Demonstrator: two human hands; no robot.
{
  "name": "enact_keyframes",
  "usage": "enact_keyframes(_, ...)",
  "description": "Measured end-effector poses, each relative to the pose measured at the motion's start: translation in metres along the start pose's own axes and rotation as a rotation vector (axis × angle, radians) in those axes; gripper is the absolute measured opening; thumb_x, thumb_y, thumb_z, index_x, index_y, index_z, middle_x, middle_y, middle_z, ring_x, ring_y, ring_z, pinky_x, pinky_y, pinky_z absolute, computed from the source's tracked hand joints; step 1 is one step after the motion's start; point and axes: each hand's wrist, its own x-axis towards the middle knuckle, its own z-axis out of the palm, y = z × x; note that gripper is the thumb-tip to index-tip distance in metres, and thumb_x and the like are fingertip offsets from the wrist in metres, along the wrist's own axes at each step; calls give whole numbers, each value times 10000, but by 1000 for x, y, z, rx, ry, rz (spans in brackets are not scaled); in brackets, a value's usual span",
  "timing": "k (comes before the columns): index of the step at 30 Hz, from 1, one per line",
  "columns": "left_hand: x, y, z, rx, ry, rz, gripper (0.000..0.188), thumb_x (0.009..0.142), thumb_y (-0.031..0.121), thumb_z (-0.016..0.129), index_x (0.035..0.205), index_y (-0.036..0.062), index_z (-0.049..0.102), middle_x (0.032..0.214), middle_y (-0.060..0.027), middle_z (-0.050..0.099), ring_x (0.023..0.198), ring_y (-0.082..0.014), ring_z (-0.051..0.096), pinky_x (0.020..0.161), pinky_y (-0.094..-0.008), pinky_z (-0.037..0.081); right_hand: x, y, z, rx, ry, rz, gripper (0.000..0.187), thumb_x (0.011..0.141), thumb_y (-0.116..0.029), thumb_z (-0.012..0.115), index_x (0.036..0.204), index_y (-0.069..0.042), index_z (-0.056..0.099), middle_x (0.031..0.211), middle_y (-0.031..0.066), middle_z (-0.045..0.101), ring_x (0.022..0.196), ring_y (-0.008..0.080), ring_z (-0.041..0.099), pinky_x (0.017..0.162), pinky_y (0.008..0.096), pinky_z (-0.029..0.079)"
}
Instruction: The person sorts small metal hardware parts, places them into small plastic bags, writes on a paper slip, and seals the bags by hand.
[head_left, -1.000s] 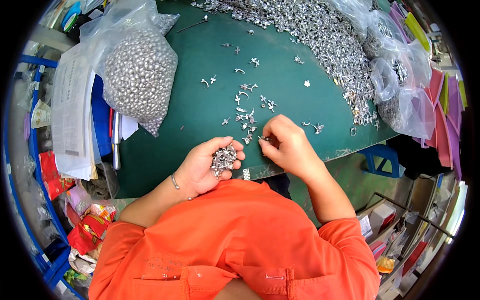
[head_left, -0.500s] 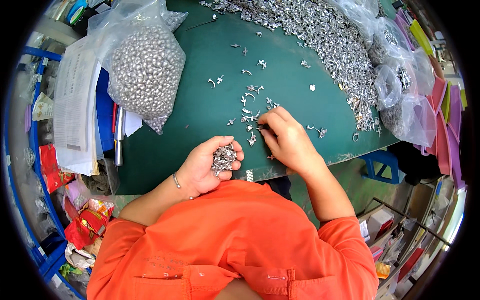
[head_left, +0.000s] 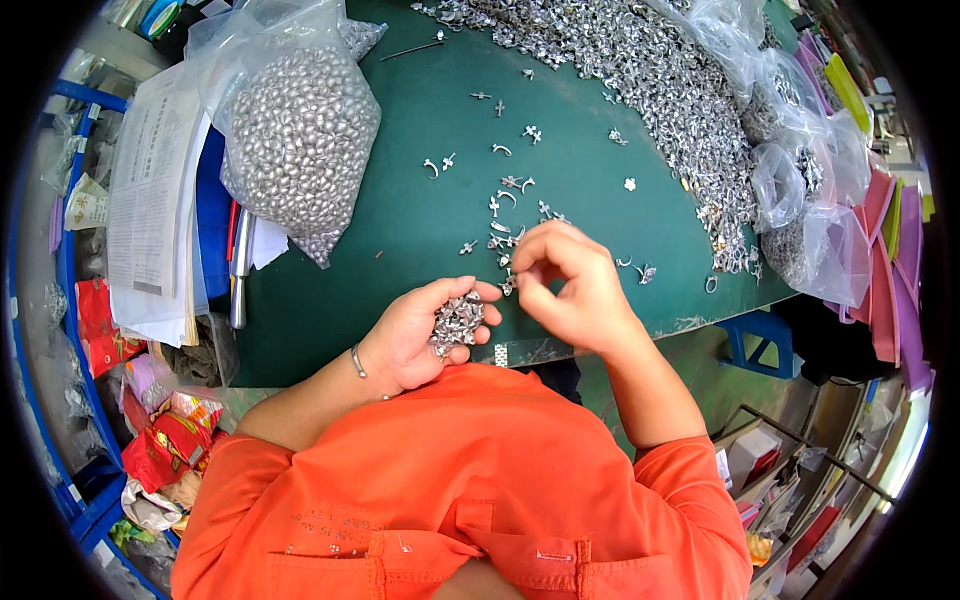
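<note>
My left hand (head_left: 400,335) is cupped palm up near the table's front edge, its fingers curled round a heap of small silver metal castings (head_left: 458,322). To the right of it, just above the table, my right hand (head_left: 570,285) has thumb and forefinger pinched together. Those fingertips are beside a small metal casting (head_left: 508,284); whatever is between them is too small to make out. Loose castings (head_left: 503,240) lie scattered ahead of both hands, some cross-shaped, others curved like hooks.
A clear bag of rounded silver beads (head_left: 295,140) stands at the left of the green table (head_left: 420,220), beside papers (head_left: 150,200) and a metal-handled tool (head_left: 240,270). A large pile of castings (head_left: 660,90) spreads at the far right, by plastic bags (head_left: 825,240). A blue stool (head_left: 757,340) stands below.
My right hand has drawn slightly nearer to me, its fingertips moving down toward my left hand. The left hand stays cupped round its heap. The whole view has shifted a little.
</note>
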Motion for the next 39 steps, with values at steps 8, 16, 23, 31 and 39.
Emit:
enact_keyframes(8,1,-1,-2,9,-38,-18,350,989,333,426,1025,27,593,910,-125,646,736,-189,612,425,-259,427,12,14,16,-489,-24,-95,114,797,-64,641,905,-35,620,875,142,559,778,334,600,676,421,509)
enact_keyframes(16,0,1,-3,-14,-41,-7,381,995,350,406,1043,21,592,930,-135,652,760,-205,635,442,-268,457,5,11,9,-633,42,-76,103,733,-27,654,828,-27,614,826,125,583,733,302,606,646,400,510)
enact_keyframes(23,0,1,6,-42,-23,-19,373,992,352,412,1038,32,597,922,-127,658,747,-209,648,428,-270,451,7,-20,-16,137,-200,99,100,766,-14,672,865,-17,658,802,76,621,687,151,641,619,311,513)
enact_keyframes(31,0,3,-9,-61,-62,3,293,962,308,478,868,57,598,815,-111,599,619,-163,541,379,-222,357,24,24,-9,-610,58,-204,73,767,-16,648,837,-30,662,832,100,585,812,310,581,711,404,489)
enact_keyframes(39,6,-2,-8,-55,-32,69,284,959,303,485,852,62,591,809,-103,590,606,-155,524,384,-215,341,36,19,13,-673,150,-219,83,741,-50,662,762,-31,584,773,122,581,760,317,593,673,419,497)
